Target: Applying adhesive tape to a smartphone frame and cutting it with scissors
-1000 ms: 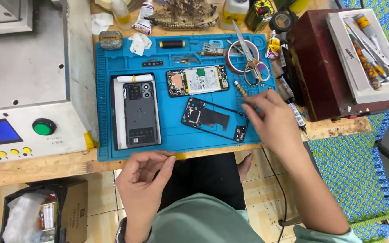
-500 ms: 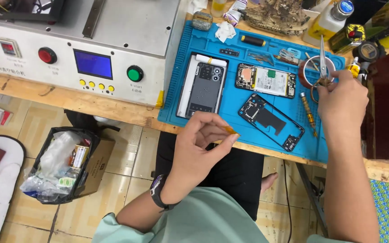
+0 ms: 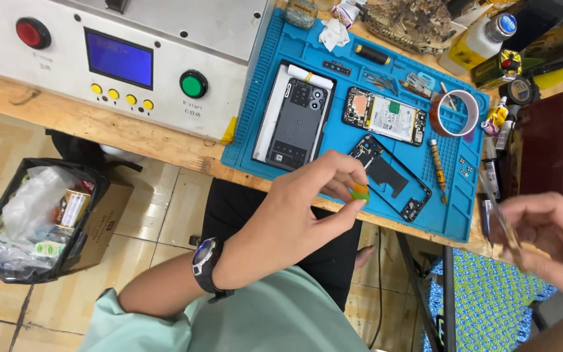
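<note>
My left hand (image 3: 307,208) hovers over the near edge of the blue work mat (image 3: 275,65) and pinches a small orange and green piece (image 3: 360,191) between thumb and fingers. My right hand (image 3: 548,244) is off the bench at the right, blurred, gripping a thin tool like tweezers (image 3: 502,218). On the mat lie a dark phone back cover (image 3: 294,122) on a white tray, an opened phone body with battery (image 3: 386,117) and a black phone frame (image 3: 392,176) just beyond my left hand.
A grey machine (image 3: 118,58) with a blue screen, red and green buttons stands at the left. A tape roll (image 3: 454,112), a screwdriver (image 3: 438,166), bottles and a dark red box (image 3: 548,146) crowd the right. A bin with rubbish (image 3: 34,215) sits on the tiled floor.
My right hand has pulled back from the tape roll at the mat's far right to below the bench edge, now holding the thin tool. The view has shifted; my left hand still pinches the small piece.
</note>
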